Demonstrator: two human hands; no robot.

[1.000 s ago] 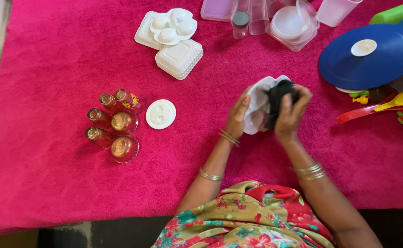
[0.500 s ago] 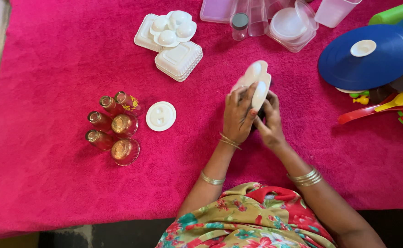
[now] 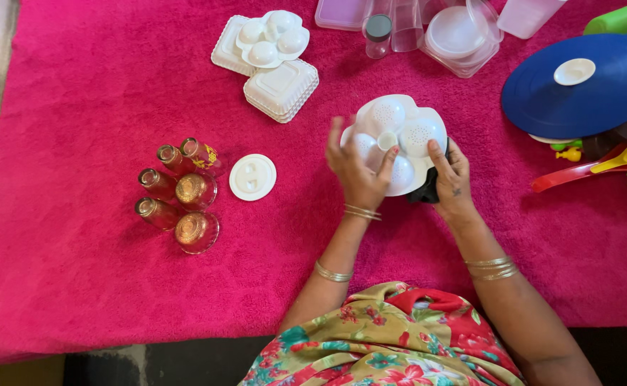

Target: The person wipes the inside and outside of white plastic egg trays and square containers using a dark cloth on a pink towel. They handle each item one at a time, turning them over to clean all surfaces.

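Since half a second ago, the white moulded tray (image 3: 399,139) has been turned from edge-on to face up, so its round perforated cups now show to the camera. Both hands hold it just above the pink cloth (image 3: 77,93), near the cloth's middle and a little toward the far edge. The left hand (image 3: 358,175) closes around the tray's near-left rim, with one finger laid up over the small centre hub, which seems to steady it. The right hand (image 3: 453,179) clasps the near-right rim, fingers curled, and also pins a dark cloth (image 3: 425,191) under the tray, probably a wiping rag kept ready.

Toward the far edge lie two square white lids (image 3: 281,89) with another cupped tray (image 3: 274,39) on top, stacked as if set aside. Near the left edge stand small glass bottles (image 3: 177,193) clustered beside a round white cap (image 3: 252,176). A blue domed lid (image 3: 588,86) sits at the right edge.
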